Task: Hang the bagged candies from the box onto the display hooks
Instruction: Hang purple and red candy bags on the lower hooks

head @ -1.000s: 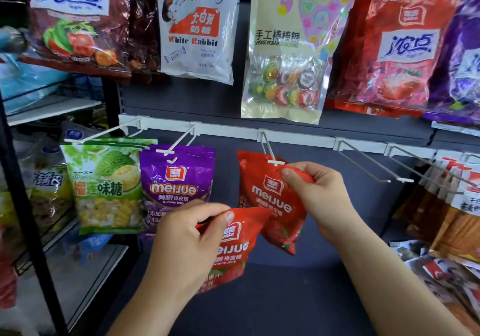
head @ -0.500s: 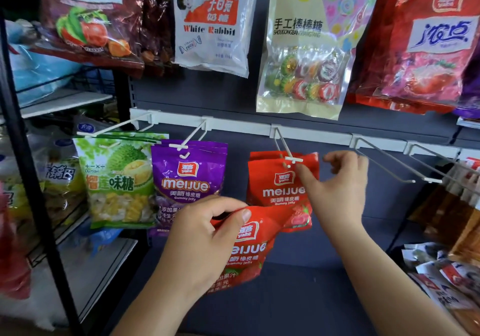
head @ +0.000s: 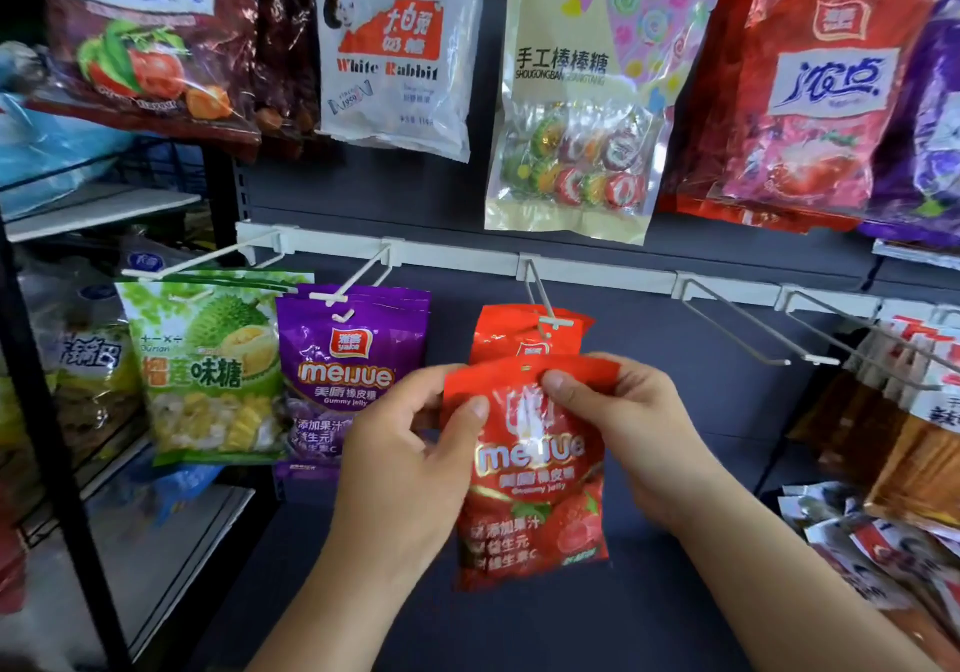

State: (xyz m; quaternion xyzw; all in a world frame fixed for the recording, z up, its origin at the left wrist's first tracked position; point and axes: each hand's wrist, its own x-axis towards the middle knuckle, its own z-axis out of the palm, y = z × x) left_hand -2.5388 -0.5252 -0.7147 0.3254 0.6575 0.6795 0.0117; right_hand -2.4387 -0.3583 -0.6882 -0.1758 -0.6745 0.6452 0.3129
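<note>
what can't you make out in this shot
Head view only:
The hung red bag on the hook: its lower part is hidden by the held red bag, gripped by the left hand and right hand.
The box: out of frame.
Packets at the right: cut off by the edge, print blurred.
How many bags hang behind the purple bag: hidden by the front one.

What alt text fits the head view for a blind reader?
A left hand and right hand hold a red gummy bag by its top, below a hook carrying a second red bag. A purple bag and a green bag hang to its left.
</note>
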